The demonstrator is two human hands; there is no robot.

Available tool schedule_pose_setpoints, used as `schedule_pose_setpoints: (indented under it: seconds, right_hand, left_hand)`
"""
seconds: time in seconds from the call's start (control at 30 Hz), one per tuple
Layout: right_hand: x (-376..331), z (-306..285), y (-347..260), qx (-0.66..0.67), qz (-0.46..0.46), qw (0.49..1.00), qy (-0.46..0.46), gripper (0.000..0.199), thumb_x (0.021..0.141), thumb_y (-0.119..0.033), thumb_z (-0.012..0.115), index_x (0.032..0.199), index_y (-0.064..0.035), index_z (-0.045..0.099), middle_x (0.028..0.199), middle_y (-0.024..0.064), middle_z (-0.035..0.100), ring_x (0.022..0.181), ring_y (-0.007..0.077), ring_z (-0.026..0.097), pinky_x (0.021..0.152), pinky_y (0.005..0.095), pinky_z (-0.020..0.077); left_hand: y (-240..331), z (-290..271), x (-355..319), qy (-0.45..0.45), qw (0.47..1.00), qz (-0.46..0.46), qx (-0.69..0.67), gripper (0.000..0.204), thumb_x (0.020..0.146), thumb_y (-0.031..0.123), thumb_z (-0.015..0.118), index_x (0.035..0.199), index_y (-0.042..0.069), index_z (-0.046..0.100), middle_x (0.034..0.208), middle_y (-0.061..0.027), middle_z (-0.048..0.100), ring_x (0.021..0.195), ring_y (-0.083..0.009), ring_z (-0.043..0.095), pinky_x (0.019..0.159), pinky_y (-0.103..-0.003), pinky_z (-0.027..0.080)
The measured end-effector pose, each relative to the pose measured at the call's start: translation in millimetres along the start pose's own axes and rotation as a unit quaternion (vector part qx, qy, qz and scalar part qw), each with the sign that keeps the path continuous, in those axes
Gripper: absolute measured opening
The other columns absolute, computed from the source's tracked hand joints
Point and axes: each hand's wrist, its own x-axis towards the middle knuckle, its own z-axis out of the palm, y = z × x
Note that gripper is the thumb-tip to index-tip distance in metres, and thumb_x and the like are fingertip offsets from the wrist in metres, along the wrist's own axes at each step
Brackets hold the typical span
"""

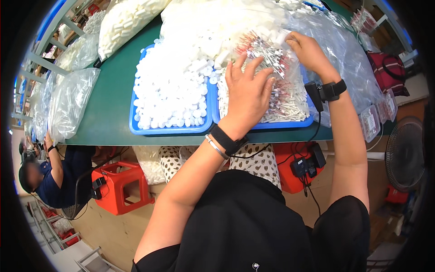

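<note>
Fingers spread apart, my left hand hovers over or rests on small parts in the right-hand blue tray; whether its fingertips touch them I cannot tell. That tray holds many thin white pieces. A loose bunch of thin parts with red and dark stems lies toward its far side. My right hand is at the tray's far right, thumb and forefinger pinched on a white plastic piece. In the left-hand blue tray are heaped white round-headed plastic caps.
Large clear bags of cream-coloured parts stand at the back of the green table. Loose clear plastic lies right. A black fan, red stools and cables surround me. Another person works at far left.
</note>
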Motion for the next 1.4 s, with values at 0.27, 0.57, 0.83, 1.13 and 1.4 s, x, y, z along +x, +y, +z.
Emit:
schedule_pose_setpoints:
  seconds: [0.27, 0.57, 0.83, 1.13, 1.4]
  right_hand:
    - [-4.7, -19.5, -8.5, 0.103, 0.15, 0.98, -0.081, 0.022, 0.096, -0.021, 0.056, 0.108, -0.0035, 0.065, 0.081, 0.0056, 0.065, 0.059, 0.0107, 0.054, 0.053, 0.0277, 0.0445]
    - [-15.0, -27.0, -20.5, 0.232, 0.213, 0.928, -0.199, 0.026, 0.096, -0.025, 0.058, 0.11, -0.0035, 0.064, 0.08, 0.0026, 0.063, 0.055, 0.005, 0.046, 0.049, 0.0204, 0.0375]
    - [-32.4, -23.0, -35.8, 0.255, 0.239, 0.915, -0.2, 0.027, 0.097, -0.025, 0.059, 0.112, -0.0029, 0.064, 0.08, 0.0033, 0.063, 0.052, 0.0044, 0.044, 0.047, 0.0202, 0.0363]
    - [-59.9, -95.9, -34.9, 0.197, 0.261, 0.942, -0.081, 0.021, 0.095, -0.026, 0.059, 0.106, -0.0096, 0.067, 0.076, -0.0006, 0.062, 0.049, 0.0024, 0.045, 0.042, 0.0183, 0.0328]
    - [-117.1, -200.5, 76.2, 0.063, 0.388, 0.907, 0.152, 0.025, 0.093, -0.027, 0.06, 0.105, -0.0052, 0.065, 0.066, 0.0007, 0.06, 0.05, 0.0059, 0.051, 0.043, 0.0219, 0.0335]
  left_hand:
    - [-0.6, 0.1, -22.9, 0.028, 0.997, -0.044, -0.053, 0.037, 0.086, 0.01, 0.067, 0.121, 0.005, 0.055, 0.135, -0.018, 0.048, 0.131, -0.0382, 0.039, 0.11, -0.05, 0.027]
    - [-4.2, -3.8, -24.3, -0.049, 0.999, -0.012, -0.016, 0.035, 0.09, 0.014, 0.065, 0.123, 0.005, 0.055, 0.121, -0.0119, 0.06, 0.125, -0.0334, 0.047, 0.111, -0.051, 0.026]
    - [-0.4, -7.1, -8.6, 0.046, 0.995, -0.001, -0.09, 0.042, 0.087, 0.013, 0.067, 0.125, 0.002, 0.052, 0.123, -0.0173, 0.055, 0.121, -0.0353, 0.048, 0.103, -0.046, 0.034]
    - [-2.9, -40.6, -23.3, 0.005, 0.99, -0.053, -0.129, 0.033, 0.091, 0.009, 0.063, 0.123, 0.002, 0.056, 0.128, -0.0168, 0.055, 0.122, -0.0324, 0.048, 0.105, -0.041, 0.036]
    - [-7.5, -65.2, -49.0, -0.036, 0.985, -0.096, -0.139, 0.024, 0.093, 0.005, 0.06, 0.117, 0.002, 0.061, 0.123, -0.0142, 0.06, 0.122, -0.0287, 0.052, 0.106, -0.039, 0.037]
